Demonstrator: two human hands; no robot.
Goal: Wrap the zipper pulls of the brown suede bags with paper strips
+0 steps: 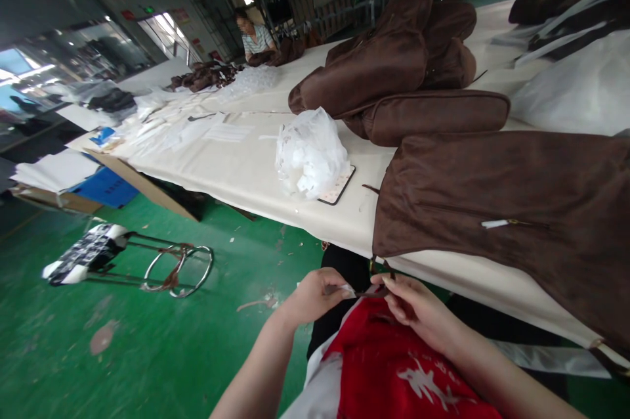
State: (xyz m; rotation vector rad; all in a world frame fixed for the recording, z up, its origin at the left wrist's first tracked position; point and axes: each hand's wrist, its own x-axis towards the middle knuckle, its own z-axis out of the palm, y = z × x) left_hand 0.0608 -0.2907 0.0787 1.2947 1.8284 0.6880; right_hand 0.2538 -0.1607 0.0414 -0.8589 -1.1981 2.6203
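Note:
My left hand [315, 294] is closed in a pinch on a small white piece [347, 289] at the end of a thin dark brown strap [367, 294]. Close by on the right, my right hand [411, 301] has its thumb and fingers closed on the same strap. Both hands are low, in front of a red apron [374, 347], just off the table's edge. Above them lies a large brown leather bag [457, 189], flat on the table, with a white-wrapped zipper pull [497, 224]. Brass-coloured hardware [373, 266] shows at its near left corner; how the strap joins it is unclear.
A crumpled clear plastic bag of white pieces [310, 156] sits partly on a phone-like slab [339, 188]. More brown bags [364, 77] are heaped behind on the long table [236, 169]. A stool [182, 268] lies tipped on the green floor. Another person [256, 38] works far back.

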